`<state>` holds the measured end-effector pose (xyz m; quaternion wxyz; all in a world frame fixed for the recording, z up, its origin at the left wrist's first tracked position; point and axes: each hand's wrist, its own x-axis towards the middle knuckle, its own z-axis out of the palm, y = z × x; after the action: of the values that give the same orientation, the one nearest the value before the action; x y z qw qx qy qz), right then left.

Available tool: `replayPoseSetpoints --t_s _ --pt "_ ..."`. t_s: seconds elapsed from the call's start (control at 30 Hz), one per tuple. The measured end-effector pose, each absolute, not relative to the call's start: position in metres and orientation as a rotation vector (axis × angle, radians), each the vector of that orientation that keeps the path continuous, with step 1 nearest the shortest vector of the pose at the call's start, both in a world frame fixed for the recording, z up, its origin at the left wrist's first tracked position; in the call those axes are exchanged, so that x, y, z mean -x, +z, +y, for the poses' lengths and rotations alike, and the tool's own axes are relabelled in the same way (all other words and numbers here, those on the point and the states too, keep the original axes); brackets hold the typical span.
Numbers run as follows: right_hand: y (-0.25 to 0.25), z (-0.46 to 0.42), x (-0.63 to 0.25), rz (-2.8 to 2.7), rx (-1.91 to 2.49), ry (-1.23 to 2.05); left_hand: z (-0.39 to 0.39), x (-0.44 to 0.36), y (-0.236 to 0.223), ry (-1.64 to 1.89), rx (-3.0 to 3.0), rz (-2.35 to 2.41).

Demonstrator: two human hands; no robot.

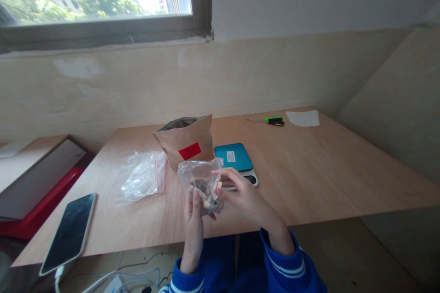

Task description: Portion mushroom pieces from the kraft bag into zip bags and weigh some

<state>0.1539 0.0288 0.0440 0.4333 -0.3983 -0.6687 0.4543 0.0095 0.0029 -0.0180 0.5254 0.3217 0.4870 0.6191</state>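
Both my hands hold a small clear zip bag (203, 186) of brownish pieces above the wooden table (309, 178). My left hand (192, 217) grips the bag's lower edge from below, with the fingers upright. My right hand (239, 190) pinches its upper right edge near the red-striped seal. Behind the bag stands a kraft paper pouch (184, 139) with a red label and an open top. A second clear zip bag (141, 177) lies flat to the left of my hands. The contents of the pouch are hidden.
A digital scale with a teal top (233, 158) stands just behind my right hand. A smartphone (68, 232) with a cable lies at the table's near left corner. A green-handled screwdriver (266, 121) and a white sheet (303, 118) lie at the back, against the wall.
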Motion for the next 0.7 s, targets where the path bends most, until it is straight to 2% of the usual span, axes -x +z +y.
replayPoseSetpoints --t_s 0.37,0.6,0.7 --pt "0.052 0.045 -0.159 -1.583 1.03 1.255 0.004 -0.004 -0.019 1.502 -0.621 1.179" --pt "0.117 0.09 -0.147 -1.571 0.856 1.024 0.008 0.008 -0.004 1.624 -0.517 1.098" --pt "0.143 0.119 -0.131 -1.487 0.825 0.773 0.009 0.014 -0.003 1.595 -0.5 1.076"
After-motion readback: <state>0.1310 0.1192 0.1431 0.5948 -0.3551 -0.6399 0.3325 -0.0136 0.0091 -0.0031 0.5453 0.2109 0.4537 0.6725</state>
